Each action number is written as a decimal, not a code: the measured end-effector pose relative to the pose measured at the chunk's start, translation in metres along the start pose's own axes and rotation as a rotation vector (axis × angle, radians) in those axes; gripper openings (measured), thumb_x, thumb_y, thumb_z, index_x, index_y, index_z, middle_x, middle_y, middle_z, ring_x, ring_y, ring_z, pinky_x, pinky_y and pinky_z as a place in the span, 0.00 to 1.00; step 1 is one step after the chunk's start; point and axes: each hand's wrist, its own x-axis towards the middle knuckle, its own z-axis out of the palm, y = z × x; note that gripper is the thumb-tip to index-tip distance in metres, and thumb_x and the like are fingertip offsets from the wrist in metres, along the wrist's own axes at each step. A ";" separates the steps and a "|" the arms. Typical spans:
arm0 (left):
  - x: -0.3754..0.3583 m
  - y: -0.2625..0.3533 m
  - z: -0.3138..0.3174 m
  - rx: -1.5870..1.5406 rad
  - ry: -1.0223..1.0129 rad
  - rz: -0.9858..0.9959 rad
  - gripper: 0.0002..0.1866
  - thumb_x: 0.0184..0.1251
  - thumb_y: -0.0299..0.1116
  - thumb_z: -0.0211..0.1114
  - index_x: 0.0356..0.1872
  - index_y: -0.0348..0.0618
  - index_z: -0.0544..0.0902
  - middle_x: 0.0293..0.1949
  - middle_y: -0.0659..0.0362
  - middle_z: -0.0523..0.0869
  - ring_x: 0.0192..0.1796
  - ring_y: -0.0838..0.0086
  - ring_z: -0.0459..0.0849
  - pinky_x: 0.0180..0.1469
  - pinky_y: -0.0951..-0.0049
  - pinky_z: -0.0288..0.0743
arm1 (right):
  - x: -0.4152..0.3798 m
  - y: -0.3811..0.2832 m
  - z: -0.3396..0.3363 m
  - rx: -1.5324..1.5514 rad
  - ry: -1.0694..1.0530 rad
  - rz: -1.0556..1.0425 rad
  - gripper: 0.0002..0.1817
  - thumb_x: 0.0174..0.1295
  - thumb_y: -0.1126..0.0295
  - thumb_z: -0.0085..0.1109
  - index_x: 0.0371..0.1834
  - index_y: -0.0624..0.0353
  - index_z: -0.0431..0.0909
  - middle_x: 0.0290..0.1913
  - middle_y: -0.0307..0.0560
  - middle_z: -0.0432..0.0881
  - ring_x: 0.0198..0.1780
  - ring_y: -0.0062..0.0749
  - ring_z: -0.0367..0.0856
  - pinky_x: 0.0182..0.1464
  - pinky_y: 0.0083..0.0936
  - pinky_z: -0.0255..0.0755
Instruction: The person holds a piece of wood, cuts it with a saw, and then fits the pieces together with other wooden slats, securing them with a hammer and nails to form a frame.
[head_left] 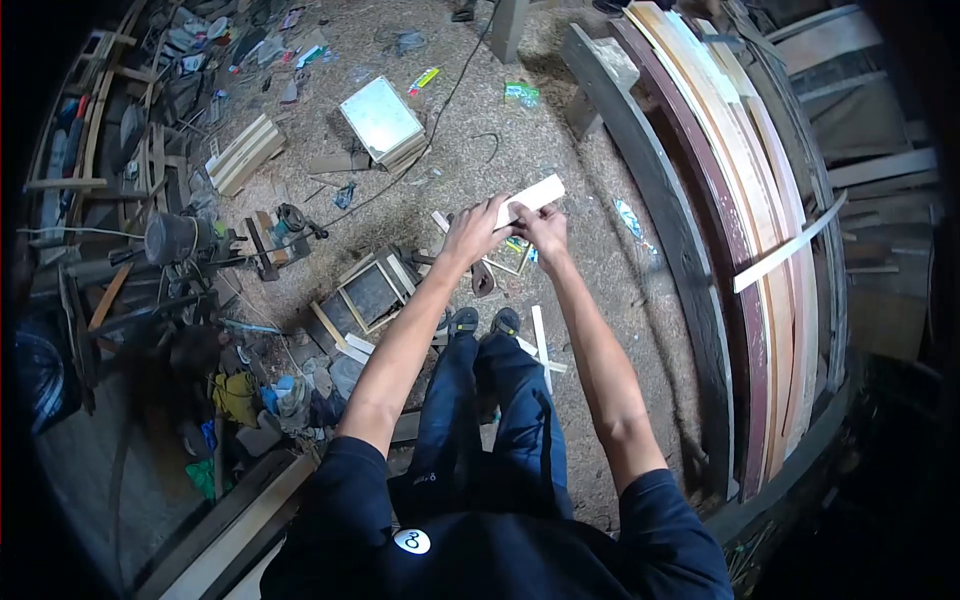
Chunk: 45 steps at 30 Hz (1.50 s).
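A short pale wooden piece (536, 197) is held out in front of me, its right end pointing up and away. My left hand (477, 228) grips it near its lower left end. Closed on its middle from the near side is my right hand (541, 229), with the fingers bent against the wood. Below the hands, thin wood strips and a brown tool-like object (483, 279) lie on the ground. The exact placing of the fingertips under the piece is hidden.
Long boards (745, 170) are stacked on a beam frame at the right, with a pale strip (790, 245) across them. A white-topped box (382, 118) stands ahead. A wooden frame (372, 295) lies left of my feet. Machinery (172, 238) and clutter fill the left.
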 end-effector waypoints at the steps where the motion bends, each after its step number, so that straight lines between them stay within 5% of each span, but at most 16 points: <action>1: -0.004 -0.001 -0.002 0.009 -0.035 -0.044 0.23 0.61 0.37 0.66 0.54 0.41 0.70 0.48 0.44 0.82 0.47 0.46 0.83 0.47 0.51 0.78 | 0.003 0.008 0.005 0.011 0.008 0.008 0.12 0.60 0.73 0.65 0.44 0.69 0.78 0.37 0.50 0.84 0.34 0.30 0.84 0.35 0.24 0.82; 5: -0.010 -0.031 0.033 0.029 -0.016 -0.088 0.22 0.62 0.37 0.65 0.53 0.39 0.70 0.46 0.42 0.83 0.45 0.46 0.83 0.46 0.51 0.78 | 0.021 0.042 0.005 -0.045 -0.025 0.056 0.13 0.60 0.71 0.67 0.45 0.66 0.79 0.37 0.45 0.84 0.32 0.25 0.82 0.34 0.21 0.79; 10: -0.026 -0.060 0.093 0.023 -0.030 -0.304 0.22 0.64 0.42 0.63 0.51 0.38 0.71 0.41 0.42 0.84 0.43 0.45 0.83 0.45 0.48 0.77 | 0.052 0.101 -0.016 -0.035 -0.160 0.140 0.23 0.63 0.56 0.64 0.51 0.63 0.75 0.46 0.47 0.82 0.46 0.31 0.83 0.47 0.31 0.80; 13: -0.042 -0.082 0.154 -0.001 -0.056 -0.479 0.22 0.64 0.44 0.62 0.51 0.38 0.72 0.41 0.42 0.84 0.43 0.45 0.84 0.45 0.48 0.77 | 0.071 0.149 -0.033 0.016 -0.180 0.195 0.41 0.65 0.38 0.51 0.65 0.67 0.65 0.60 0.59 0.74 0.53 0.43 0.80 0.51 0.36 0.80; 16: -0.053 -0.130 0.233 0.024 -0.023 -0.539 0.23 0.64 0.45 0.63 0.51 0.38 0.73 0.42 0.43 0.84 0.43 0.46 0.84 0.45 0.49 0.78 | 0.119 0.236 -0.060 0.132 -0.124 0.387 0.46 0.65 0.35 0.45 0.70 0.67 0.58 0.64 0.64 0.69 0.57 0.48 0.77 0.52 0.39 0.80; 18: -0.061 -0.165 0.290 0.079 -0.157 -0.625 0.25 0.64 0.47 0.62 0.55 0.42 0.71 0.43 0.44 0.85 0.44 0.46 0.84 0.45 0.49 0.77 | 0.149 0.297 -0.071 0.109 -0.073 0.395 0.42 0.67 0.37 0.45 0.66 0.68 0.63 0.59 0.64 0.74 0.52 0.48 0.80 0.48 0.38 0.81; 20: -0.070 -0.204 0.350 0.054 -0.113 -0.627 0.26 0.64 0.48 0.62 0.57 0.43 0.71 0.44 0.45 0.85 0.45 0.47 0.84 0.44 0.49 0.78 | 0.178 0.348 -0.082 -0.042 0.043 0.310 0.32 0.71 0.45 0.45 0.56 0.69 0.72 0.41 0.54 0.81 0.32 0.35 0.83 0.34 0.24 0.81; 22: -0.075 -0.238 0.390 0.075 -0.147 -0.701 0.26 0.64 0.48 0.62 0.57 0.44 0.71 0.46 0.45 0.84 0.46 0.47 0.84 0.46 0.50 0.78 | 0.215 0.420 -0.098 0.003 0.057 0.266 0.23 0.71 0.55 0.51 0.50 0.67 0.76 0.38 0.52 0.83 0.31 0.35 0.83 0.36 0.26 0.80; 25: -0.082 -0.288 0.447 0.091 -0.186 -0.749 0.26 0.64 0.48 0.62 0.57 0.44 0.71 0.46 0.44 0.84 0.46 0.47 0.84 0.47 0.51 0.78 | 0.276 0.525 -0.117 -0.471 0.027 0.066 0.13 0.65 0.65 0.60 0.47 0.62 0.79 0.39 0.48 0.85 0.39 0.35 0.85 0.40 0.27 0.79; 29: -0.093 -0.340 0.495 0.058 -0.241 -0.814 0.26 0.65 0.48 0.61 0.58 0.43 0.70 0.46 0.43 0.83 0.48 0.48 0.83 0.49 0.51 0.77 | 0.290 0.583 -0.114 -0.799 0.091 0.055 0.22 0.52 0.63 0.67 0.49 0.61 0.80 0.40 0.55 0.86 0.44 0.41 0.86 0.51 0.31 0.76; 34: -0.108 -0.358 0.498 0.150 -0.158 -0.732 0.24 0.64 0.47 0.63 0.55 0.43 0.72 0.39 0.44 0.86 0.42 0.49 0.86 0.43 0.52 0.79 | 0.277 0.577 -0.107 -1.083 -0.075 0.147 0.19 0.54 0.60 0.66 0.42 0.63 0.83 0.37 0.59 0.85 0.44 0.48 0.85 0.49 0.36 0.76; 36: -0.114 -0.347 0.477 0.168 -0.161 -0.716 0.25 0.64 0.48 0.62 0.55 0.43 0.72 0.39 0.45 0.86 0.42 0.50 0.86 0.44 0.53 0.79 | 0.261 0.567 -0.103 -1.036 -0.055 -0.054 0.14 0.56 0.63 0.63 0.34 0.67 0.83 0.34 0.61 0.84 0.41 0.52 0.84 0.45 0.42 0.76; 39: -0.120 -0.300 0.424 0.128 -0.238 -0.758 0.26 0.66 0.48 0.60 0.58 0.43 0.70 0.44 0.44 0.84 0.46 0.48 0.83 0.47 0.50 0.77 | 0.234 0.536 -0.103 -0.912 -0.036 -0.079 0.15 0.62 0.63 0.56 0.39 0.67 0.77 0.30 0.61 0.82 0.37 0.54 0.83 0.42 0.43 0.74; 42: -0.126 -0.248 0.375 0.125 -0.183 -0.712 0.27 0.64 0.48 0.61 0.57 0.42 0.70 0.44 0.43 0.85 0.44 0.46 0.84 0.46 0.49 0.77 | 0.168 0.424 -0.083 -0.734 -0.038 0.056 0.18 0.67 0.59 0.52 0.49 0.63 0.70 0.34 0.60 0.83 0.38 0.51 0.84 0.43 0.43 0.75; 45: -0.124 -0.176 0.306 0.079 -0.105 -0.662 0.26 0.64 0.49 0.62 0.55 0.39 0.72 0.40 0.41 0.85 0.44 0.45 0.84 0.46 0.49 0.77 | 0.116 0.349 -0.087 -0.710 0.124 -0.175 0.21 0.66 0.53 0.52 0.48 0.60 0.73 0.37 0.63 0.82 0.42 0.57 0.81 0.47 0.45 0.72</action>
